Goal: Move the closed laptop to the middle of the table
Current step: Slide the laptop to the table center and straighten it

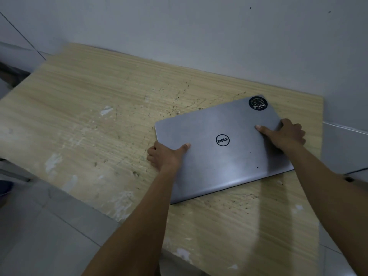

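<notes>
A closed grey laptop (217, 124) with a round black sticker at its far right corner lies on the right part of the light wooden table (89, 116). My left hand (166, 156) grips its left edge, thumb on the lid and fingers curled under the side. My right hand (284, 134) grips the right edge the same way, thumb pressed on the lid. The laptop sits slightly turned, with its near edge running up to the right.
A grey wall (199, 32) runs along the table's far edge. The table's surface is scratched and paint-stained, and its left and middle parts hold nothing. Grey floor tiles (39, 226) lie below the near left edge.
</notes>
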